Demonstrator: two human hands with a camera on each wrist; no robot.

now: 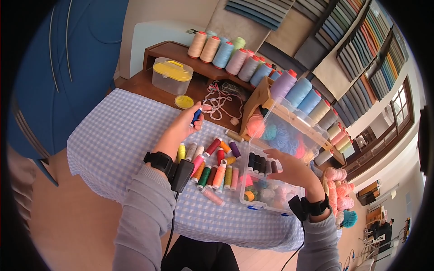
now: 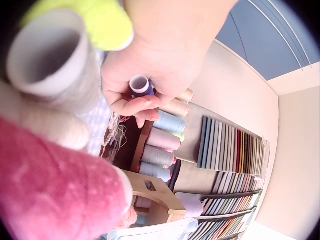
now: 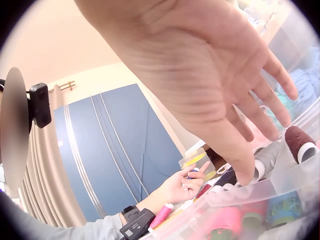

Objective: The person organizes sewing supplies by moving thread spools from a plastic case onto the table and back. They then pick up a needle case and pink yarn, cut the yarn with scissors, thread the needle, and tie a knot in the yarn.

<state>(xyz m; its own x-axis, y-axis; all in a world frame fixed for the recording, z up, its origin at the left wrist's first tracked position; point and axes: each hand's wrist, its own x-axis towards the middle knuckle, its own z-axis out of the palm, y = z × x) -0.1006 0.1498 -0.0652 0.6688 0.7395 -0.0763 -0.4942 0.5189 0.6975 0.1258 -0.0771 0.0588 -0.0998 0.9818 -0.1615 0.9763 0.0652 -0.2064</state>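
Observation:
My left hand (image 1: 181,124) grips a small blue spool of thread (image 1: 197,117) over the checked cloth, left of the loose spools. In the left wrist view the hollow white end of this blue spool (image 2: 141,86) pokes out between curled fingers. My right hand (image 1: 291,169) hovers at the clear plastic box (image 1: 242,192), palm down with fingers spread and extended. Several dark spools (image 1: 256,163) stand in a row in its upper tray, beside the fingertips. In the right wrist view, the thumb lies close to a grey spool (image 3: 269,157), with a brown spool (image 3: 300,142) beyond.
Several loose coloured spools (image 1: 210,176) lie between the hands on the checked tablecloth (image 1: 113,131). The box's lid (image 1: 296,118) stands raised behind it. A yellow-lidded container (image 1: 172,77), tangled yarn (image 1: 219,101) and large thread cones (image 1: 224,54) are at the back.

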